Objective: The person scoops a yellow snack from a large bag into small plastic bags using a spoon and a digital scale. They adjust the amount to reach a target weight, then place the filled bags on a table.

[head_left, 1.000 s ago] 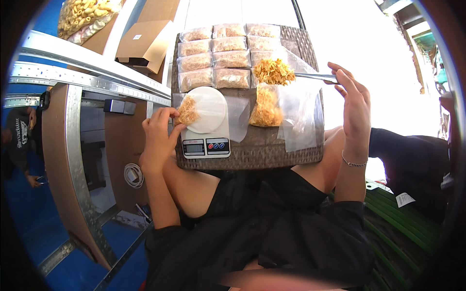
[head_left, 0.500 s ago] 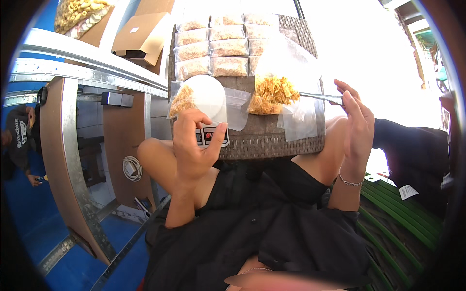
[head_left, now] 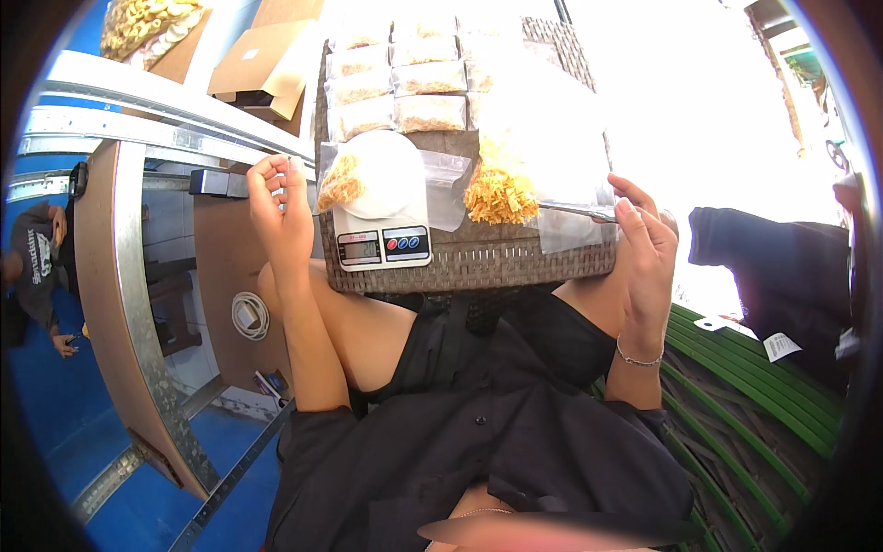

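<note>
While utensil (head_left: 581, 212) in right hand (head_left: 647, 253), left (head_left: 281, 210) near scale (head_left: 386, 204)

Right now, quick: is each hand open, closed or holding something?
Left hand: half open, loosely curled, nothing visible in it.
Right hand: closed on the handle of a slim metal utensil.

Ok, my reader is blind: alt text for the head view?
A person's right hand holds a metal utensil at yellow shreds; the left hand hovers beside a scale bearing a bag. Filled bags lie in rows beyond.
</note>
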Demonstrator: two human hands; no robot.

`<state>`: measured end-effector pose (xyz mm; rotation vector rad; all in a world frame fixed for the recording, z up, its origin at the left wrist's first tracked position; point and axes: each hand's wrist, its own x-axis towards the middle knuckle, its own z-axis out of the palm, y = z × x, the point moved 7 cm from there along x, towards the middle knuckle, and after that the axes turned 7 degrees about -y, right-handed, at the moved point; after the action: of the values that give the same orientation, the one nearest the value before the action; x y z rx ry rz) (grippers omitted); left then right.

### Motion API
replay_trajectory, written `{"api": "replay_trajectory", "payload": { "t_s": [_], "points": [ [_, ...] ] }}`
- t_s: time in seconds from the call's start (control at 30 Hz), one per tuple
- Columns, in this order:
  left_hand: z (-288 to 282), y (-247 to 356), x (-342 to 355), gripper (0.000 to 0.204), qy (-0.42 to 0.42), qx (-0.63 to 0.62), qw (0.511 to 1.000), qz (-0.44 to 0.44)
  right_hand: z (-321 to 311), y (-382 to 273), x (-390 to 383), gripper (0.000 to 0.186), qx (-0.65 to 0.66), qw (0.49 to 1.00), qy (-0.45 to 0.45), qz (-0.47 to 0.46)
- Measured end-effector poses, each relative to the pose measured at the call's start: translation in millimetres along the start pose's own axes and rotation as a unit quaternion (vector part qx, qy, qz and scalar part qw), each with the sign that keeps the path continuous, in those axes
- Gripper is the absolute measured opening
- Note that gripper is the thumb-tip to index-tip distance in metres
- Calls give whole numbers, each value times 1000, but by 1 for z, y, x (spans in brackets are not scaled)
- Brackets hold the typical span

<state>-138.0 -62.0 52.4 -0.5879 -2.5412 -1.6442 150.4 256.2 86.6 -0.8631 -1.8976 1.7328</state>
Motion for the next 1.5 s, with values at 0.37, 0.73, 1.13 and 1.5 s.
{"api": "replay_trajectory", "payload": {
  "t_s": [0.37, 0.73, 1.13, 1.5],
  "points": [
    [7, -24, -3, 27, -28, -11, 999, -27, 14, 8, -5, 29, -14, 1000, 5, 7],
    [10, -30, -6, 26, -50, -5, 997, -57, 26, 18, -4, 31, -11, 1000, -3, 18],
    [19, -30, -5, 29, -80, 8, 995, -67, 31, 23, -1, 28, -22, 1000, -14, 4],
    [23, -28, -5, 31, -81, -6, 995, -56, 43, 17, 0, 31, -48, 999, -11, -11]
  ]
}}
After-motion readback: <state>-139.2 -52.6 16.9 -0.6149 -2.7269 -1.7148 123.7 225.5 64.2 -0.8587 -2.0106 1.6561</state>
